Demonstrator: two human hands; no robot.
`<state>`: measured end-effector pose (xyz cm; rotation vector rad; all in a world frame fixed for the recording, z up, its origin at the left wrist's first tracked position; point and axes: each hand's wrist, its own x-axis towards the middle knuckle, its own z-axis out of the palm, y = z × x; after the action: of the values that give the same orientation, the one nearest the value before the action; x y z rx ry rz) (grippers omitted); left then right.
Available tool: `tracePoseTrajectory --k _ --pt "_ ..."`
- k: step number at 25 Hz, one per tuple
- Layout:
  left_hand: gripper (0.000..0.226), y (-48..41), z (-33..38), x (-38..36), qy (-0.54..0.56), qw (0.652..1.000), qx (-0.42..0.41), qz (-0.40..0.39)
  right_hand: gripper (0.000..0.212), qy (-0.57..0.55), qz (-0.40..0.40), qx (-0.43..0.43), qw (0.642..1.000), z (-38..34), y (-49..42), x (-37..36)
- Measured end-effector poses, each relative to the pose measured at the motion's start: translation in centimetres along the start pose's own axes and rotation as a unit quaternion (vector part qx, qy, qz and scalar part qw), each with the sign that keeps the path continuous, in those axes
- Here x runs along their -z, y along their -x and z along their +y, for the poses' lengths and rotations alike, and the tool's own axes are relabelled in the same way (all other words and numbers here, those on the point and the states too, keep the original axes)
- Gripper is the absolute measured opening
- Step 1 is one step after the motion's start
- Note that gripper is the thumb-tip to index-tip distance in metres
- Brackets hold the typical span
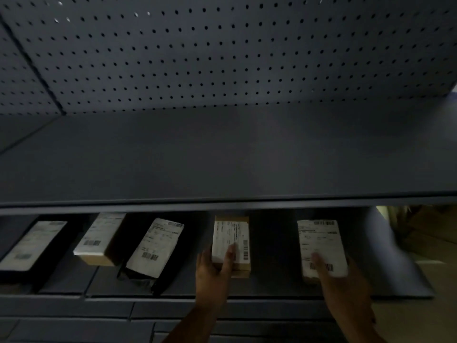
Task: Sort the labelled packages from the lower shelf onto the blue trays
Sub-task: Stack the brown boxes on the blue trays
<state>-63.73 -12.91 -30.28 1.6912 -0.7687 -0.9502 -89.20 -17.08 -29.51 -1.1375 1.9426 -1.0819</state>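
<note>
Several labelled packages lie in a row on the dim lower shelf [272, 283]. My left hand [214, 276] grips the near end of a brown box with a white label [232, 236], thumb on top. My right hand [343, 290] closes on the near end of a white-labelled package [320, 241] at the right. To the left lie a black bag with a label [155, 246], a tan box with a label [101, 237] and a flat black package [32, 243]. No blue tray is in view.
An empty dark upper shelf [222, 157] juts out just above the packages, with a pegboard back wall [222, 58] behind it. Pale floor and cardboard [432, 233] show at the right. Dark shelf edges run below my forearms.
</note>
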Motion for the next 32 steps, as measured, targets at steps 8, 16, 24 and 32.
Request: tracePoseTrajectory --k 8,16,24,32 --pt "0.059 5.9 6.9 9.3 0.009 0.997 0.008 0.082 0.064 0.001 -0.104 -0.037 0.994 -10.6 8.3 -0.9" --pt "0.064 15.9 5.9 20.6 0.059 0.952 0.032 0.299 0.040 -0.041 -0.293 0.049 0.954 -15.2 18.7 -5.5" --pt "0.042 24.2 5.4 38.0 0.087 0.852 0.026 0.516 0.031 -0.098 -0.481 0.099 0.865 -23.3 37.8 -15.8" --pt "0.057 25.9 4.4 60.0 0.110 0.814 0.004 0.571 0.025 -0.097 -0.563 0.207 0.794 -33.9 56.0 -28.0"
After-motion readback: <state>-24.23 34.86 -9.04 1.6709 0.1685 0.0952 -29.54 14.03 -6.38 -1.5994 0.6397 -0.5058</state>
